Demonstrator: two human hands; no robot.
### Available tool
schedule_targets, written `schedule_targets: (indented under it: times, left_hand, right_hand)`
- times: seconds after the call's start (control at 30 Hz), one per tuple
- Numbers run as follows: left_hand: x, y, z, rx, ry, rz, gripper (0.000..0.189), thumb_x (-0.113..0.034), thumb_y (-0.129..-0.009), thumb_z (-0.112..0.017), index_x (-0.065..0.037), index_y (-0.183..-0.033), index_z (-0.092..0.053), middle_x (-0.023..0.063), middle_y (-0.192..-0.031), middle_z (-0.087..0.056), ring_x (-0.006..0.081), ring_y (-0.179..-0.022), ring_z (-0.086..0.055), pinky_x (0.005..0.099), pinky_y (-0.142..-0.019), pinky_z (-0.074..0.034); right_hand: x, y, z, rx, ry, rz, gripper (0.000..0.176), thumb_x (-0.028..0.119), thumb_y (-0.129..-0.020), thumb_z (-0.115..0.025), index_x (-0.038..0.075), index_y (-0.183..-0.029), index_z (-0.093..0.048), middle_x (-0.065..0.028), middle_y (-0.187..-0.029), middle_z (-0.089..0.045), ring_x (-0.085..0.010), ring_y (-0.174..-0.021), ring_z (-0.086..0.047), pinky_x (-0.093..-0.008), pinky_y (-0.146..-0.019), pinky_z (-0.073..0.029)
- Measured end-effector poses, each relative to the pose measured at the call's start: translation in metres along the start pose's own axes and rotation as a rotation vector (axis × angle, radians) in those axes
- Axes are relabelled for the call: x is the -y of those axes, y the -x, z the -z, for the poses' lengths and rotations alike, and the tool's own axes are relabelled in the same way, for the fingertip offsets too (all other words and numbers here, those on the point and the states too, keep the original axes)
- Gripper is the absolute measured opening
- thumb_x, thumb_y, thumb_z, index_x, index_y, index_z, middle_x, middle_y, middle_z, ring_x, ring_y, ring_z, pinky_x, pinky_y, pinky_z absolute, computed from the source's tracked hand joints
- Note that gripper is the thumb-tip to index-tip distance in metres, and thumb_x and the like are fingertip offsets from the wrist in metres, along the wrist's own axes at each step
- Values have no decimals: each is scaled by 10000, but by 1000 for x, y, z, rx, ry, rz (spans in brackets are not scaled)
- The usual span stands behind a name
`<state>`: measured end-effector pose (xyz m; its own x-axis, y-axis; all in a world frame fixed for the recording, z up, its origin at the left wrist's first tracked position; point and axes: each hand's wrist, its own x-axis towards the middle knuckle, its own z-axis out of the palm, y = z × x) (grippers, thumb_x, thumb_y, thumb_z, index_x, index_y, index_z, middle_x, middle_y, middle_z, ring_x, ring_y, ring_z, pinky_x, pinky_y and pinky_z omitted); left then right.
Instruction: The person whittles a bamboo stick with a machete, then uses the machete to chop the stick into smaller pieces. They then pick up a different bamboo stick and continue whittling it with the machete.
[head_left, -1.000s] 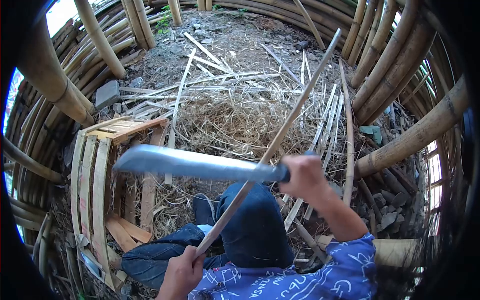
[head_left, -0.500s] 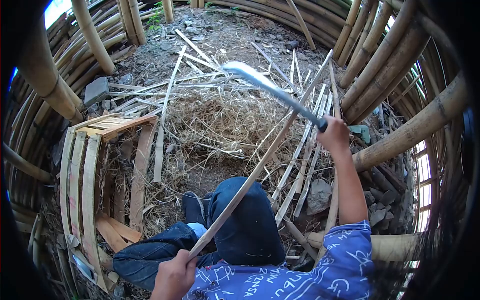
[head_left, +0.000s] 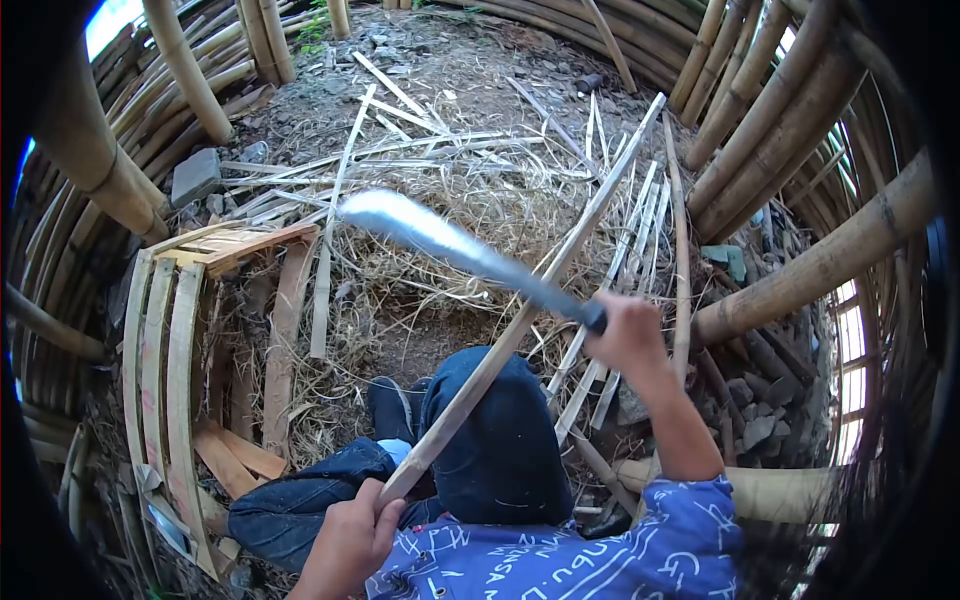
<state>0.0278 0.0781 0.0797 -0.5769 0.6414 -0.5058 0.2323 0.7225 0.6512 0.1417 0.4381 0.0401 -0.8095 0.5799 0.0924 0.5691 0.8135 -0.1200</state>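
Observation:
My left hand (head_left: 350, 540) is closed round the lower end of a long bamboo strip (head_left: 470, 395). The strip slants up and away to the right, passing over my raised knee (head_left: 490, 440). My right hand (head_left: 632, 338) grips the dark handle of a machete (head_left: 430, 238). Its broad, curved blade points to the far left, slightly blurred. Near the handle, the blade crosses the strip in this view. Below the blade, a heap of curly bamboo shavings (head_left: 440, 270) covers the ground.
A slatted wooden crate (head_left: 160, 360) stands at left, a grey block (head_left: 196, 178) behind it. Several split strips (head_left: 640, 225) lie at right and others farther back. Thick bamboo poles (head_left: 820, 255) and stones (head_left: 760, 430) line the right side.
My right hand has come down and nearer, bringing the machete blade lower and to the left along the strip. The strip has turned slightly; my left hand keeps its hold.

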Motion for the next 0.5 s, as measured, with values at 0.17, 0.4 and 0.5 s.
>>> schedule_targets:
  times: [0.17, 0.4, 0.5]
  left_hand:
    - [18, 4, -15, -65, 42, -79, 188, -132, -905, -606, 5, -875, -481, 258, -651, -568, 456, -647, -597, 457, -515, -454]
    - [26, 10, -20, -96, 42, -141, 206, -149, -913, -606, -14, -859, -459, 254, -635, -557, 462, -643, -593, 479, -504, -443]
    - [29, 11, -21, -100, 58, -150, 199, -149, -912, -607, -17, -868, -465, 252, -636, -559, 462, -642, -592, 484, -506, -442]
  right_hand:
    - [34, 10, 8, 6, -105, 177, 187, 162, -585, -680, 83, -716, -572, -129, -659, -616, -344, -659, -635, -441, -628, -491]
    - [11, -12, 14, -28, 33, 178, 241, 178, -570, -743, 109, -745, -592, -83, -708, -642, -302, -696, -657, -417, -632, -507]
    - [2, -15, 17, -107, 37, 158, 223, 185, -620, -732, 89, -691, -544, -121, -680, -617, -321, -675, -642, -436, -617, -495]
